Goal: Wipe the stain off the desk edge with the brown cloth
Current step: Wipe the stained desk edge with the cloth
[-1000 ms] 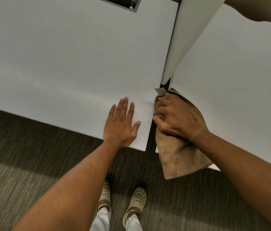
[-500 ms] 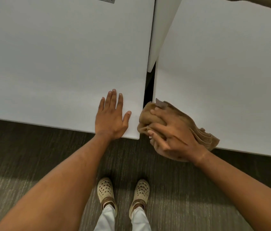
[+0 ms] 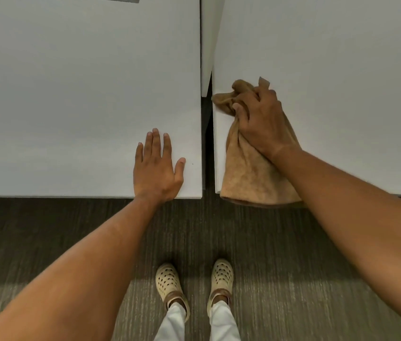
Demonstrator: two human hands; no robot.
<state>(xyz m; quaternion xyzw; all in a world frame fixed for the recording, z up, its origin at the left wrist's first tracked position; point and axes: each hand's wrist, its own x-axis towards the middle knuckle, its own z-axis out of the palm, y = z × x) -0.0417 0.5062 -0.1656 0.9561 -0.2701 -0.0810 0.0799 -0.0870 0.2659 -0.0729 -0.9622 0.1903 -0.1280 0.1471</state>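
Observation:
My right hand (image 3: 264,121) grips the bunched top of the brown cloth (image 3: 251,178) on the right white desk (image 3: 342,70), close to that desk's left edge (image 3: 216,143). The cloth's loose end lies flat on the desk and hangs slightly over its front edge. My left hand (image 3: 156,168) rests flat, fingers spread, on the left white desk (image 3: 71,94) near its front right corner. A tiny dark speck (image 3: 192,164) shows on the left desk just right of my thumb. No other stain is visible.
A narrow dark gap (image 3: 207,143) separates the two desks, with a white divider panel (image 3: 207,45) standing in it further back. Grey carpet (image 3: 46,230) lies below, where my feet in beige perforated shoes (image 3: 170,284) stand. Dark cut-outs sit at the desks' far corners.
My right hand lifted the cloth out of the gap between the desks and onto the right desk's top, further from me. My left hand stayed flat on the left desk.

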